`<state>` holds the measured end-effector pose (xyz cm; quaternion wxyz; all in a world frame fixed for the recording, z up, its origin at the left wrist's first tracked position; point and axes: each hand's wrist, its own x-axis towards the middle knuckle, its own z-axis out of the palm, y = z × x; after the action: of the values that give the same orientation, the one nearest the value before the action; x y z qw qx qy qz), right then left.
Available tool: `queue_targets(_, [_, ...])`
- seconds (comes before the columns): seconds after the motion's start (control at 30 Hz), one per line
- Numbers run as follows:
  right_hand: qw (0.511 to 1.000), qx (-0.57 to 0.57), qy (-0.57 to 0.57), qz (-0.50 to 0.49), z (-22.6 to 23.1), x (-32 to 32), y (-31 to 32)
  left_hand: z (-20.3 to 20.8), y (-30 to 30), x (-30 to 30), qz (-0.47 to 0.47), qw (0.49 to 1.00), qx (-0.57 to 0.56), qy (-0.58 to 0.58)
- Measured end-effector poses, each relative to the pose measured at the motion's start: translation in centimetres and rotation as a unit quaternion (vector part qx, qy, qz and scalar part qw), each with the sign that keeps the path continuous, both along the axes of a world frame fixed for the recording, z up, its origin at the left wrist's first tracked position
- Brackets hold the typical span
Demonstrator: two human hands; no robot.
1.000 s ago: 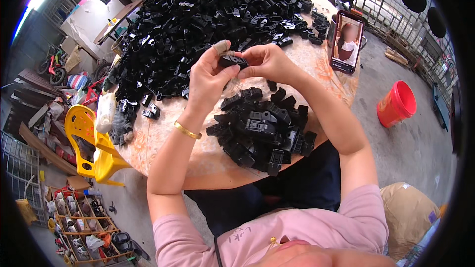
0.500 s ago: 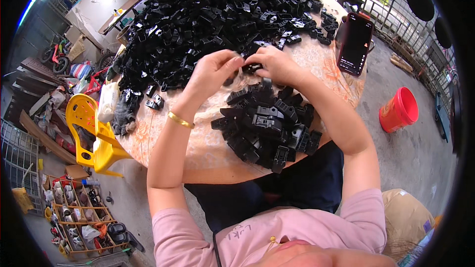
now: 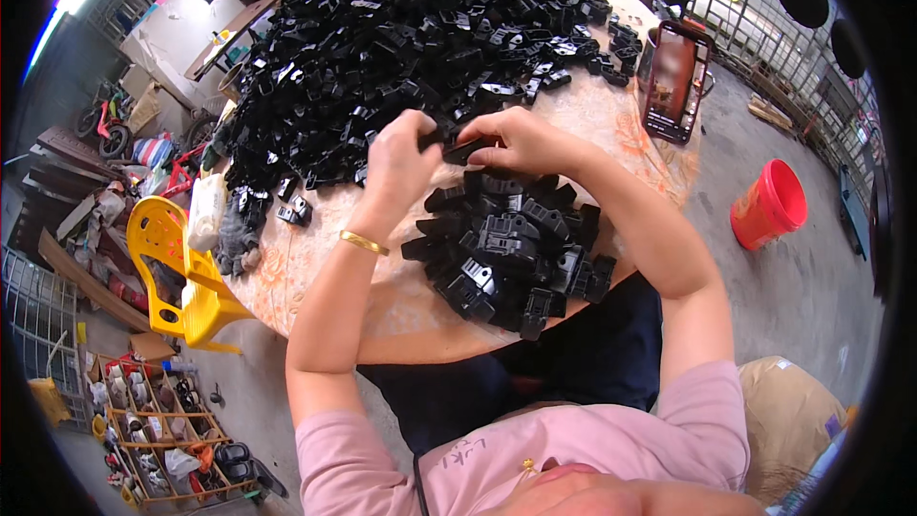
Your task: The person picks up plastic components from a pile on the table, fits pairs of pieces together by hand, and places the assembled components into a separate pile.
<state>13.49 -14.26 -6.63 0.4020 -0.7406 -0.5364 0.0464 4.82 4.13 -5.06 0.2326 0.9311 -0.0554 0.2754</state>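
My right hand (image 3: 523,141) pinches a small black plastic part (image 3: 465,150) between thumb and fingers, above the near edge of a large heap of similar black parts (image 3: 401,48). Close beside it, my left hand (image 3: 399,162) has its fingers curled in toward the thumb. It is slightly blurred, and whatever lies between its fingertips does not stand out from the dark heap behind. Just below the hands, nearer my body, sits a smaller pile of black clip-like plastic pieces (image 3: 511,239). Two loose pieces (image 3: 294,208) rest on the cloth left of my left wrist.
The round table has a patterned orange cloth (image 3: 277,272). A phone (image 3: 676,83) with its screen lit leans at the table's right. A grey glove (image 3: 239,239) lies at the left edge. A yellow chair (image 3: 181,268), a red bucket (image 3: 769,205) and a shoe rack (image 3: 162,420) stand around.
My left hand has drawn slightly away from the right and down, opening a gap between them. My right hand has shifted slightly down with the black part. The phone's screen picture has changed.
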Motion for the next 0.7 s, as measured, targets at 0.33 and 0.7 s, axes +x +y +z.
queue_targets(0.33, [0.981,0.093,0.165,0.032,0.6,-0.8,0.4,0.1,0.5,0.6,-0.146,0.88,-0.416,0.177])
queue_targets(0.7, [0.984,0.121,0.124,-0.039,0.8,-1.1,0.6,0.9,-1.0,-0.4,-0.09,0.867,-0.471,0.132])
